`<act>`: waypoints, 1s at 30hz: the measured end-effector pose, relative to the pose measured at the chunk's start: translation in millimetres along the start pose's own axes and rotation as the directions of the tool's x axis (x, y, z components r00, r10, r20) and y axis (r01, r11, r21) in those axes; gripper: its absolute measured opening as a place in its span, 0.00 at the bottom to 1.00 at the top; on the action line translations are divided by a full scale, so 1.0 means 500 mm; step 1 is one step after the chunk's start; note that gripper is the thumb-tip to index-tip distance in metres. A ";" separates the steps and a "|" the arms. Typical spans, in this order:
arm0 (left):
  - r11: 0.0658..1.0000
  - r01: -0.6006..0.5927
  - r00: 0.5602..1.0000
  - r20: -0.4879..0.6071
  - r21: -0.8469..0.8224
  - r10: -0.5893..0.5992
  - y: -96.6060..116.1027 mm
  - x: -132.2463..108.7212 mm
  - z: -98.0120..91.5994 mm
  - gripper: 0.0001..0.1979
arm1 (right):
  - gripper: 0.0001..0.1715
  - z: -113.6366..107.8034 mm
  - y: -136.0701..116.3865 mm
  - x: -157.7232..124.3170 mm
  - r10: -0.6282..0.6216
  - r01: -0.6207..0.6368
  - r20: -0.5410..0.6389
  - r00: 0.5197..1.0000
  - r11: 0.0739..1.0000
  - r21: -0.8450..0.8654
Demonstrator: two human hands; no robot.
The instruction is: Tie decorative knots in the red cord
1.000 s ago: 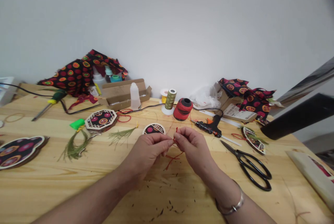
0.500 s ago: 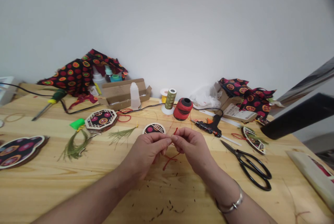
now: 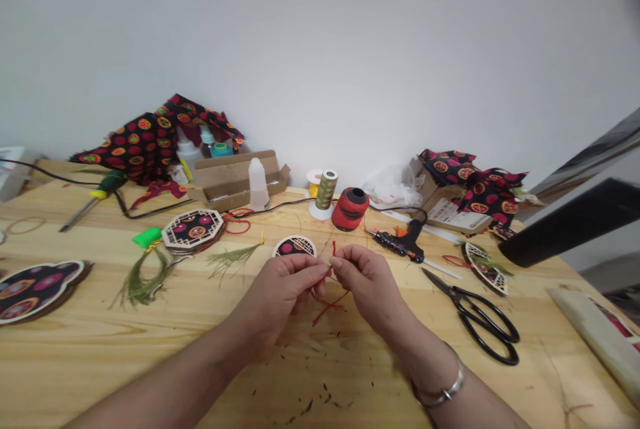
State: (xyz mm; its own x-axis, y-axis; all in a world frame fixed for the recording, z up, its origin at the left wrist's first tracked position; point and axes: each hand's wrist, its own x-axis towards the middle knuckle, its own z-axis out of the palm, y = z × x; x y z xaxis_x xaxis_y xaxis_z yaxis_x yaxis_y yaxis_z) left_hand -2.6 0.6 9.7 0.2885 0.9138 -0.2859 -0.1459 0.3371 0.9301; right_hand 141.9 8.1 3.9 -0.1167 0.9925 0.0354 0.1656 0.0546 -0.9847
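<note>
A thin red cord [image 3: 330, 306] runs between my two hands, its loose ends crossing above the table below my fingers. My left hand [image 3: 293, 280] pinches it between thumb and forefinger. Facing it, my right hand [image 3: 367, 280] is closed in a pinch on the same cord, and a short red tip sticks up beside the fingertips. The fingertips of both hands are a small gap apart. Just behind my left hand lies a round pendant [image 3: 295, 246] with wooden lattice and patterned fabric, its lower part hidden by the fingers.
Black scissors [image 3: 473, 316] and a hot glue gun [image 3: 403, 242] lie to the right. Behind stand a red thread spool [image 3: 351, 209], a green spool [image 3: 327, 190] and a plastic bottle [image 3: 259, 184]. An octagonal pendant [image 3: 194, 230] and green tassel [image 3: 145, 276] lie left. Dark scraps litter the front.
My fingertips have drawn slightly apart, the right hand shifting a little. The cord's upright tip now stands straighter and a bit further left.
</note>
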 end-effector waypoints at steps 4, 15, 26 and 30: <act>1.000 -0.008 1.000 -0.011 -0.026 0.008 0.001 0.000 -0.001 0.10 | 0.09 -0.004 0.000 0.000 -0.032 0.029 -0.047 0.998 0.998 -0.063; 0.999 0.039 0.998 0.048 -0.036 -0.037 0.005 -0.006 -0.003 0.10 | 0.08 -0.009 -0.004 -0.003 -0.121 0.098 -0.097 0.988 0.973 -0.210; 0.718 -0.304 0.940 0.077 0.626 0.331 -0.006 -0.009 0.008 0.11 | 0.13 -0.009 -0.012 0.002 0.146 -0.142 0.011 0.989 0.938 0.316; 0.631 -0.356 0.921 0.144 0.689 0.362 -0.011 -0.011 0.006 0.13 | 0.14 -0.006 -0.017 -0.001 0.190 -0.211 0.091 0.977 0.871 0.444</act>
State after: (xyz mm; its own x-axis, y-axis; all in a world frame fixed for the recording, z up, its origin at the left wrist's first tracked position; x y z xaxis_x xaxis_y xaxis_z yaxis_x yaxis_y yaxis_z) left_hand -0.3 -6.8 7.0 0.3494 0.9309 0.1065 0.4575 -0.2687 0.8476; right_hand 143.5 7.3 12.7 -0.1719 0.9706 -0.1685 -0.2657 -0.2104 -0.9408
